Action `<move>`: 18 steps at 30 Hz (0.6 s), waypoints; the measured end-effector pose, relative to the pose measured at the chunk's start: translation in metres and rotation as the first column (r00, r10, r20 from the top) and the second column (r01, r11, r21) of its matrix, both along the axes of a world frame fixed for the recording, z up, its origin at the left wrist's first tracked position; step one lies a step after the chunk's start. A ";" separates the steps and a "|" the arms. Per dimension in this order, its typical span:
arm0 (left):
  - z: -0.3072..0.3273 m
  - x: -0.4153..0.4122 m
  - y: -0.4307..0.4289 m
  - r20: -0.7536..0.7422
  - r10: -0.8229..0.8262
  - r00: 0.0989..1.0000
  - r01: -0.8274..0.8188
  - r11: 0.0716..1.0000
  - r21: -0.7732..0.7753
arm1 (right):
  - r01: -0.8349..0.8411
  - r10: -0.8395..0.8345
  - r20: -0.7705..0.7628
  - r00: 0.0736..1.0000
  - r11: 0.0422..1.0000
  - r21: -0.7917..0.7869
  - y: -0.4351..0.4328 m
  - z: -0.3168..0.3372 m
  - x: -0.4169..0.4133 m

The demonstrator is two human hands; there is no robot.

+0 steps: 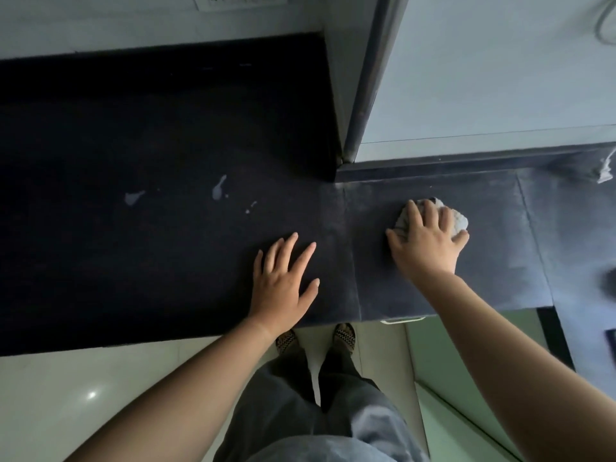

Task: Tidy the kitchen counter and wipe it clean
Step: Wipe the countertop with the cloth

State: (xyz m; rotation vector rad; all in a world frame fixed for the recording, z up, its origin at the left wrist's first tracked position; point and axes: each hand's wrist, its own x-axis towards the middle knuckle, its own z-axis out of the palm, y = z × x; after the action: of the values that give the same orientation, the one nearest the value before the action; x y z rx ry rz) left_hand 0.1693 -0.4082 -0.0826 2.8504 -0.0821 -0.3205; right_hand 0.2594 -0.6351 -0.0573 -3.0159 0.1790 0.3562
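- The dark bench [133,261] ran left to right, and its right section was paler and streaked.
- The left hand [283,285] lay flat near the front edge, its grip wide and holding nothing.
- The right hand [426,248] cupped the cloth on the paler section, its grip curled over it.
- The cloth [456,221] was white and bunched into a rounded wad with no clear long axis.
- Small white splashes [218,188] lay well to the left.

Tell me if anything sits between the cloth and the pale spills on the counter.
No object does. Only the left hand rests flat beside that path, nearer the counter edge than the cloth or the spills.
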 end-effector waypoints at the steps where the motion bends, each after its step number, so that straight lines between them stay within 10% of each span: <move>1: 0.000 0.000 -0.001 0.001 0.006 1.000 -0.006 1.000 -0.005 | -0.037 0.037 0.001 0.999 0.999 0.006 0.001 0.001 -0.007; 6: 0.004 -0.001 -0.001 -0.019 0.010 1.000 -0.011 1.000 -0.016 | -0.292 0.294 -0.003 0.956 0.950 0.108 -0.004 0.001 -0.049; 12: 0.008 -0.002 -0.002 -0.051 0.015 0.999 -0.014 1.000 0.004 | 0.075 -0.071 -0.023 0.997 0.968 0.240 -0.004 0.012 -0.044; 18: 0.015 -0.002 -0.008 -0.118 0.045 0.992 -0.047 0.999 -0.015 | -0.050 0.049 0.009 0.999 0.976 0.213 0.003 0.004 -0.061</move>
State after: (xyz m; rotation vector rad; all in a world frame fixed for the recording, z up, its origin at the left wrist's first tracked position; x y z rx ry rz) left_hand 0.1671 -0.4162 -0.0675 2.8044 0.0045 -0.4741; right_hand 0.1986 -0.6318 -0.0529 -2.8124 0.0612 0.3491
